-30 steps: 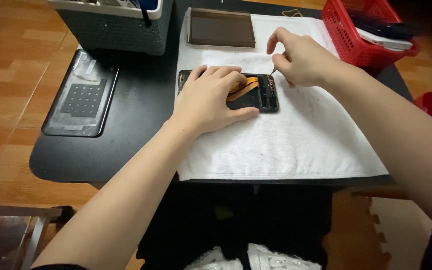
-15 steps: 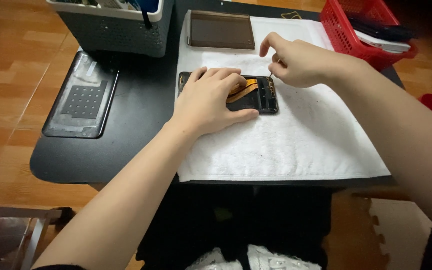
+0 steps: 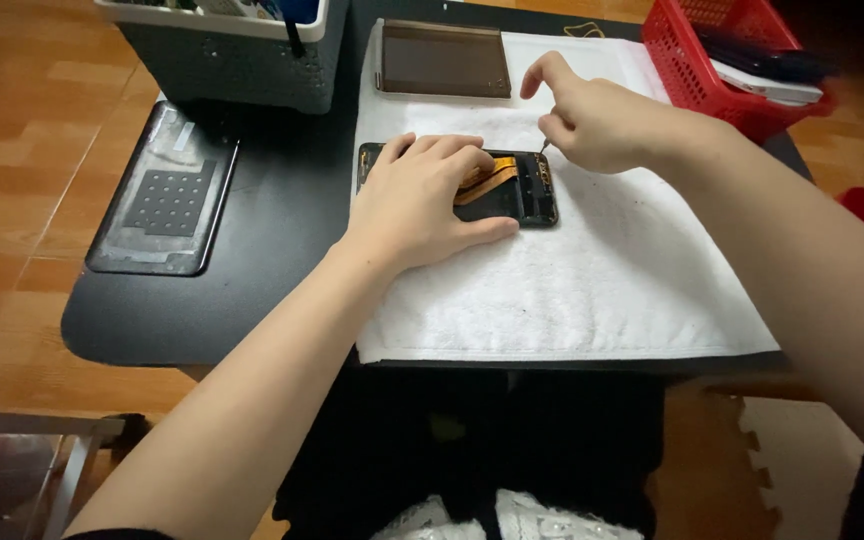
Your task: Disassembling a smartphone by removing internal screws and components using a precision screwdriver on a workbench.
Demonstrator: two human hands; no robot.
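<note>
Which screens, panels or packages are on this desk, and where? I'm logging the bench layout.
Opened phone: on the white towel, under the left hand; black, orange ribbon inside.
Brownish glass panel: towel's far edge; rectangular.
Dark grey slab: left on the black table; dotted grid.
Red basket: far right.

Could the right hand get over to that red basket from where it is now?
Probably yes. The right hand sits at the opened phone's far edge, pinching a thin tool, and the red basket stands just beyond it with only bare white towel between. It would need to lift the tool first.
</note>
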